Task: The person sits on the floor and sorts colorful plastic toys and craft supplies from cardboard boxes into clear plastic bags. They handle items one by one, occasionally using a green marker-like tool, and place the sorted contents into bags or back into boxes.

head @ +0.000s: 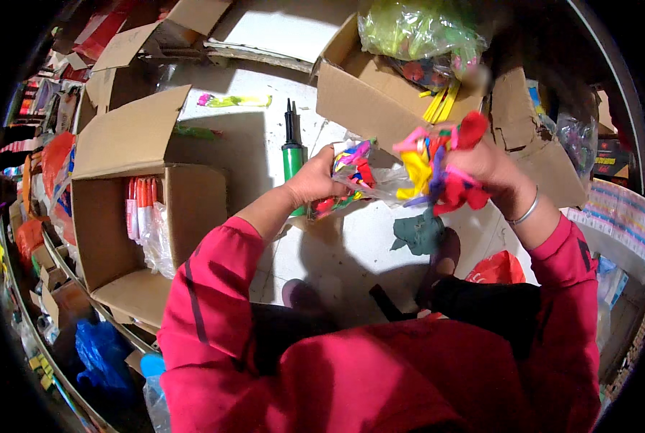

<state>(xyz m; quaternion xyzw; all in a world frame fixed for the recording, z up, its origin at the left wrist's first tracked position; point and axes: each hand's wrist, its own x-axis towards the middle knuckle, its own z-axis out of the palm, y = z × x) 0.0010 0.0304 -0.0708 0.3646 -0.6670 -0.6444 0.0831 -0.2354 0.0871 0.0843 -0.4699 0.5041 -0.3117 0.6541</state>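
Note:
My left hand (318, 177) grips a clear plastic bag (383, 183) that holds several colourful items, which look like uninflated balloons. A bunch of limp balloons (419, 172) in yellow, red, pink and purple is held in my right hand (476, 162), beside the bag's far end. Whether this bunch is fully outside the bag, I cannot tell. A green hand pump (293, 162) with a black nozzle lies on the white floor, partly behind my left hand.
An open cardboard box (366, 100) beyond my hands has yellow strips (441, 105) and a large clear bag (420, 30) in it. On the left, another cardboard box (195, 216) holds wrapped orange-and-white items (143, 205). A dark green crumpled piece (417, 234) lies near my feet, a red bag (498, 269) farther right.

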